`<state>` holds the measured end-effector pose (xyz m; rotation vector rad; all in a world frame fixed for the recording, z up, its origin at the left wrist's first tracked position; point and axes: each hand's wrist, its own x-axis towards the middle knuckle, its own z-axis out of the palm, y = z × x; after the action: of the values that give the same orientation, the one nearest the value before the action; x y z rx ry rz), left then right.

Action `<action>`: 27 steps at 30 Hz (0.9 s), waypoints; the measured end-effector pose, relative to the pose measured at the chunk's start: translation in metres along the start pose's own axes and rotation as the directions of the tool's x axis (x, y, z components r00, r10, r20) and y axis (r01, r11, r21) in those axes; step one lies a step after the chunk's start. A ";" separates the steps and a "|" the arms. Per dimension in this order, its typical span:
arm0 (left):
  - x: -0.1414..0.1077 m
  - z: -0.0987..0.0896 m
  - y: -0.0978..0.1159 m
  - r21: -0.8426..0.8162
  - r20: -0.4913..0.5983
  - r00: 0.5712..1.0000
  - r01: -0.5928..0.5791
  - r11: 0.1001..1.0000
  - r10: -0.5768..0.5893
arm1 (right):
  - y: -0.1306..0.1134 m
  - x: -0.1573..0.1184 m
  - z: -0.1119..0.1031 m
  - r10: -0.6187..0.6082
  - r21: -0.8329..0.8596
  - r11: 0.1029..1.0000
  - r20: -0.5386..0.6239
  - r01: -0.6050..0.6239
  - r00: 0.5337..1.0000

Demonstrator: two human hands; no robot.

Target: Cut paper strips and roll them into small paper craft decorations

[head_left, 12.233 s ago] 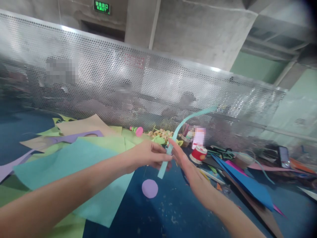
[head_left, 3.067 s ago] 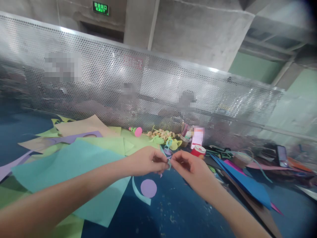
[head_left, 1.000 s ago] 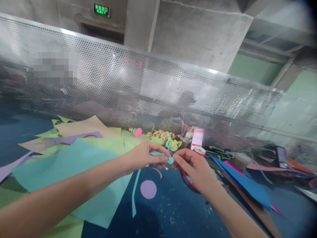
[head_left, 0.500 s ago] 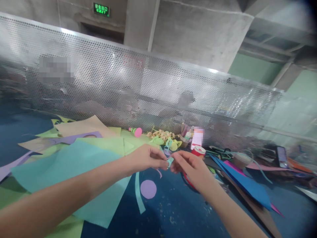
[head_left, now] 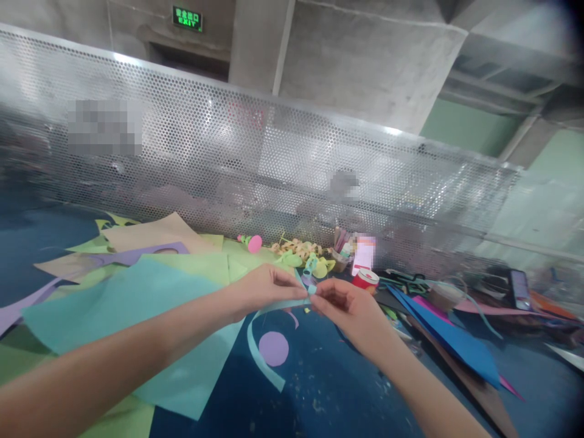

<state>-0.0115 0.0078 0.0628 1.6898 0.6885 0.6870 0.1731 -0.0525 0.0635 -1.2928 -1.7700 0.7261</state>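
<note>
My left hand (head_left: 267, 287) pinches a narrow light blue paper strip (head_left: 258, 353) between thumb and fingers. From that hand the strip curves down to the left, its loose end near the table. My right hand (head_left: 349, 304) meets it fingertip to fingertip, closed on the small curled end of the same strip. Between the fingertips a bit of this curl shows; the rest is hidden. Below the hands a purple paper circle (head_left: 274, 348) lies flat on the dark blue table (head_left: 328, 389). Just behind them are light blue and yellow-green paper shapes (head_left: 322, 266).
Large coloured sheets (head_left: 182, 328) cover the left side. A red can (head_left: 366, 281) stands behind my right hand, near a phone-like pink-and-white item (head_left: 364, 252). Blue sheets (head_left: 449, 334) lie to the right. A perforated metal screen (head_left: 191, 140) runs along the back.
The curled end has turned and shows less between my fingertips. The strip's hanging part has swung into a wider curve, its loose end shifting right. Both hands stay close together.
</note>
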 end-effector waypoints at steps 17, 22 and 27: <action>0.001 -0.001 0.003 -0.026 0.046 0.998 -0.034 0.999 0.035 | 0.003 0.004 0.000 0.054 0.177 0.983 -0.023 -0.049 0.998; -0.001 0.001 0.004 -0.023 0.051 0.997 -0.049 0.999 0.050 | 0.001 0.003 0.000 0.034 0.149 0.988 -0.022 -0.030 0.999; 0.001 -0.001 0.000 -0.062 0.060 0.996 -0.063 0.996 0.067 | -0.003 0.002 0.000 0.062 0.166 0.985 -0.075 -0.048 0.995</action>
<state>-0.0116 0.0089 0.0635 1.6773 0.5659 0.6914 0.1714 -0.0513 0.0664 -1.2458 -1.5815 0.8225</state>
